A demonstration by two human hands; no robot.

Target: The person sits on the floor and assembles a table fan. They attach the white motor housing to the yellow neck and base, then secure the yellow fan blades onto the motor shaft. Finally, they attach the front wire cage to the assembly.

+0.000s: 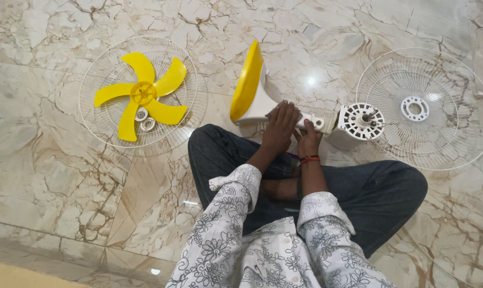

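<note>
I sit cross-legged on a marble floor with a table fan body lying sideways in front of my knees. Its yellow-and-white round base (pixel 248 80) points up and left. Its white motor housing (pixel 360 121) with a bare shaft points right. My left hand (pixel 280 125) lies palm-down over the white stem, fingers spread across it. My right hand (pixel 308 140), with a red thread at the wrist, grips the stem from below near the neck joint (pixel 318 123).
A white wire guard (pixel 97 69) lies on the floor at left with the yellow fan blade (pixel 143 94) and two small white rings (pixel 145 119) inside it. The other wire guard (pixel 427 109) lies at right beside the motor.
</note>
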